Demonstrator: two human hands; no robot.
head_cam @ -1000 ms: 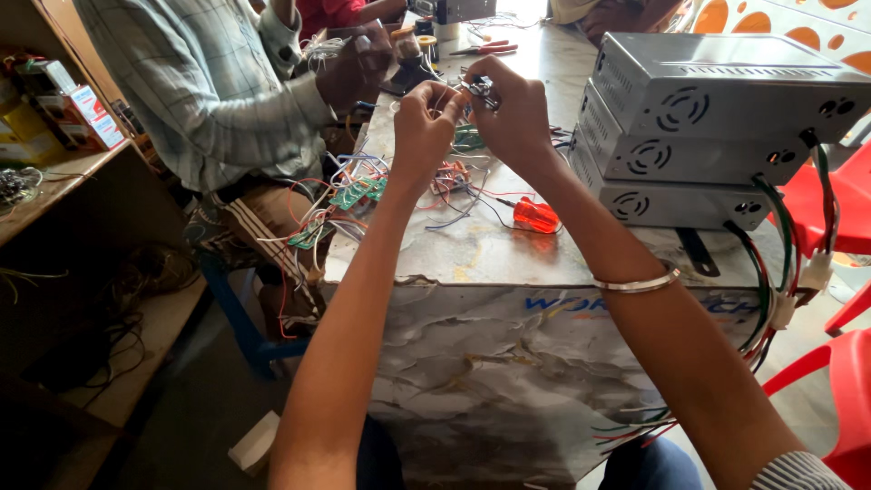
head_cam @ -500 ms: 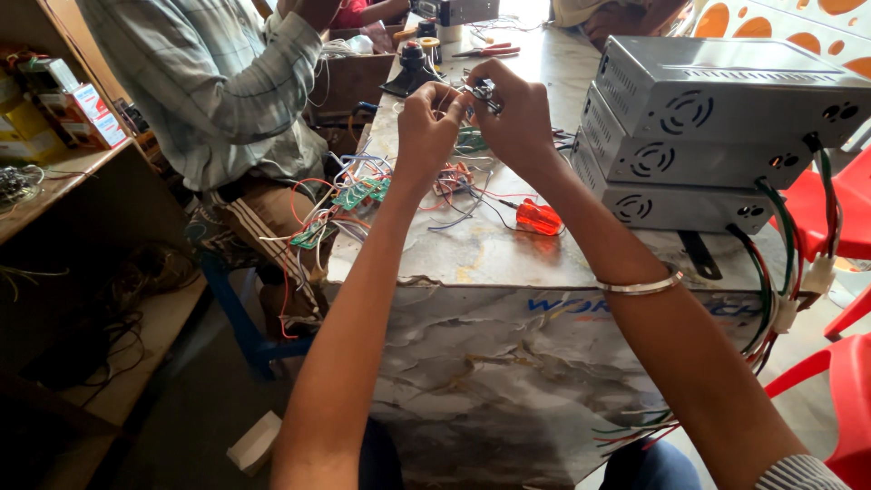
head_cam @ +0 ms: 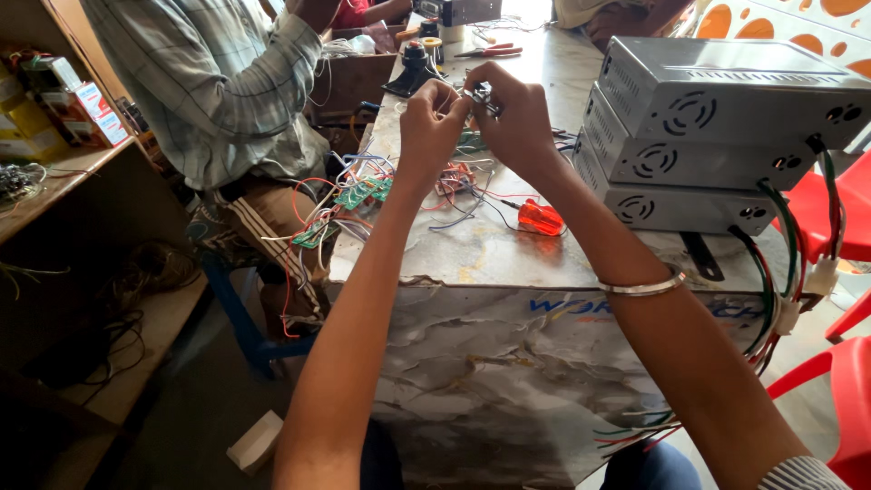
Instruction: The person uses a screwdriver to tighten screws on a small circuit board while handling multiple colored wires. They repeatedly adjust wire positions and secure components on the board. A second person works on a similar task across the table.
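Both my hands are raised over the marble-patterned workbench (head_cam: 490, 254). My left hand (head_cam: 428, 122) and my right hand (head_cam: 517, 118) pinch a small dark metal part (head_cam: 479, 94) between their fingertips. A metal bangle (head_cam: 646, 287) sits on my right forearm. Below the hands lie green circuit boards (head_cam: 358, 192) with tangled coloured wires (head_cam: 454, 186). An orange-handled screwdriver (head_cam: 541, 218) lies on the bench just under my right wrist.
Three stacked grey metal power supply boxes (head_cam: 717, 136) with wire bundles stand at the right. A person in a striped shirt (head_cam: 218, 82) sits at the left of the bench. Shelves with boxes (head_cam: 63, 100) are far left, red plastic chairs (head_cam: 835, 363) at right.
My hands stay together on the small part, barely shifting. The seated person's hand has lifted up and away from the bench.
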